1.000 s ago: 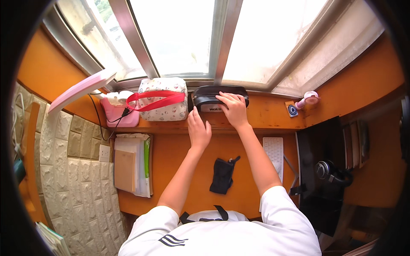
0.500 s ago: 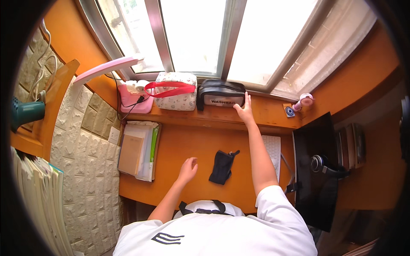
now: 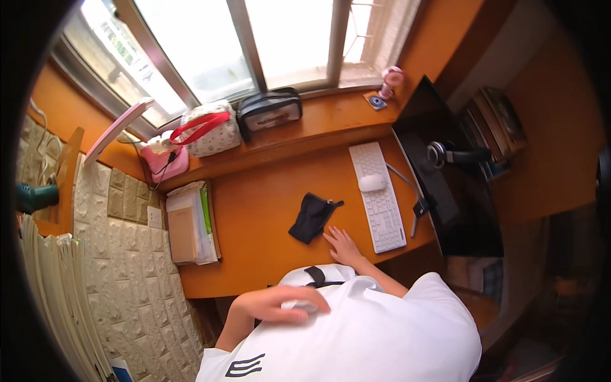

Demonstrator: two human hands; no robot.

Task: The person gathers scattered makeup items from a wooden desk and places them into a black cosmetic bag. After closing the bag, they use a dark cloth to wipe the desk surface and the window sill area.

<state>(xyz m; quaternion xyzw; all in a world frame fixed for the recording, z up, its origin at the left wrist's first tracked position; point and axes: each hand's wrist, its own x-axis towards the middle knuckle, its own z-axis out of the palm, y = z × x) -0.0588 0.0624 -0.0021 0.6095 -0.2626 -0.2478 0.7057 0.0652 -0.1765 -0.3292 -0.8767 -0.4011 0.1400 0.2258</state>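
My left hand [image 3: 283, 303] is raised in front of my chest, its fingers and thumb curled around a bunched fold of my white shirt [image 3: 375, 325]. My right hand [image 3: 344, 246] rests palm down on the wooden desk near its front edge, fingers spread and nothing in them. Just beyond its fingertips lies a small black fabric pouch [image 3: 310, 218] with a short loop at one corner. To the right of that hand is a white keyboard [image 3: 384, 219], with a white mouse [image 3: 372, 183] lying across it.
On the sill ledge stand a black wash bag [image 3: 272, 109], a patterned white bag [image 3: 210, 132] with a red handle and a pink lamp [image 3: 167, 160]. Papers [image 3: 191, 223] lie at the desk's left. A dark monitor [image 3: 439, 184], headphones [image 3: 458, 155] and a pink handheld fan [image 3: 389, 81] are on the right.
My right hand has left the black wash bag and come down to the desk beside the pouch. My left hand has drawn back to my chest. The view has turned to the right.
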